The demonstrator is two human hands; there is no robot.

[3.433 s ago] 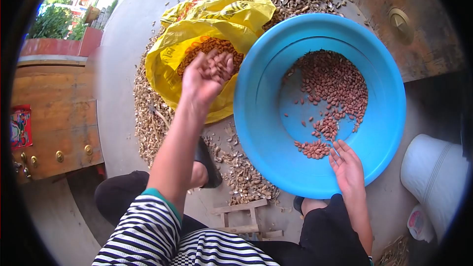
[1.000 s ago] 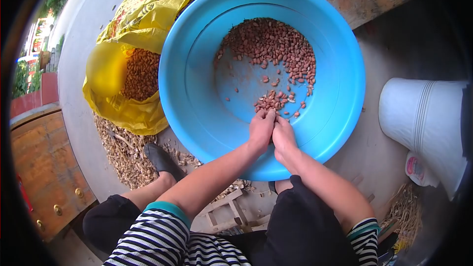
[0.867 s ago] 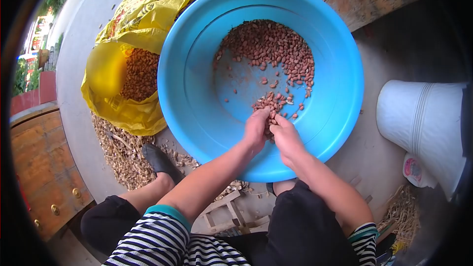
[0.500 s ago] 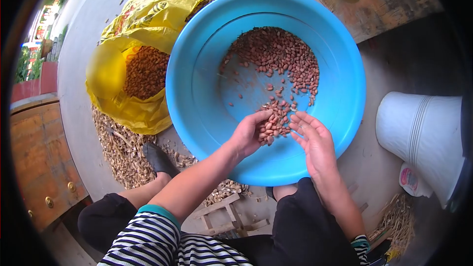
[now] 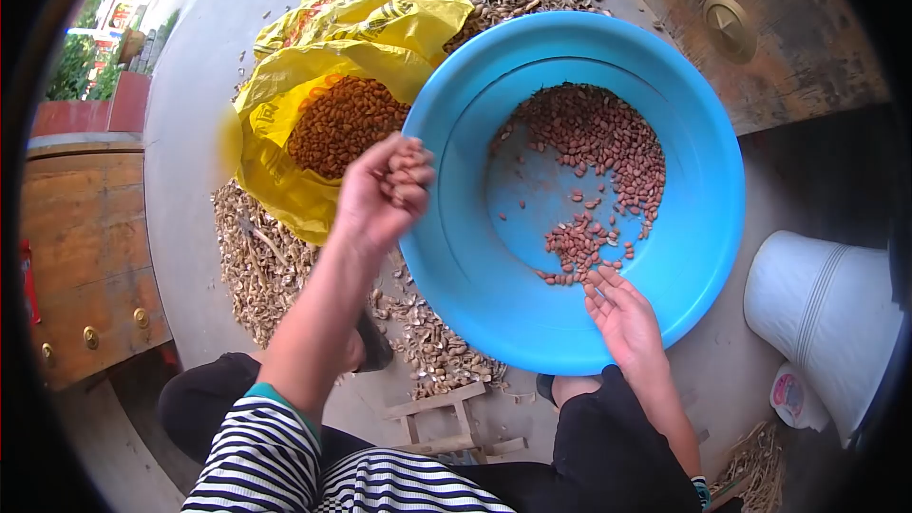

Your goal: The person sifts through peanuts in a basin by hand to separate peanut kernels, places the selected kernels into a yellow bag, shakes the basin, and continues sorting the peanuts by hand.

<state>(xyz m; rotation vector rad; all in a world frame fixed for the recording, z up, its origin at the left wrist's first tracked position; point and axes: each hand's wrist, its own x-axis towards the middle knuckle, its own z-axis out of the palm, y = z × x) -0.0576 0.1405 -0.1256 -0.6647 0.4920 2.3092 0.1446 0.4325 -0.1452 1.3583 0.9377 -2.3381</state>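
Observation:
My left hand (image 5: 385, 192) is raised between the yellow bag and the blue basin, its fingers curled round a handful of peanuts (image 5: 407, 169). The yellow bag (image 5: 275, 104) lies open with many peanuts (image 5: 347, 126) inside. In the blue basin (image 5: 456, 256), reddish peanuts (image 5: 608, 128) are heaped at the far side, and a smaller pile (image 5: 575, 239) lies nearer to me. My right hand (image 5: 627, 318) is over the basin's near right part, palm up with fingers apart, just beside the smaller pile, and holds nothing that shows.
Peanut shells (image 5: 252, 275) cover the floor around the bag and in front of the basin. A small wooden stool (image 5: 437, 407) lies near my legs. At the right are a white container (image 5: 817, 294) and dry stalks (image 5: 755, 470). Wooden furniture (image 5: 100, 247) is at the left.
My left hand has risen from the basin's small pile and moved left towards the bag, with peanuts in it. My right hand remains by the pile. The view has shifted left.

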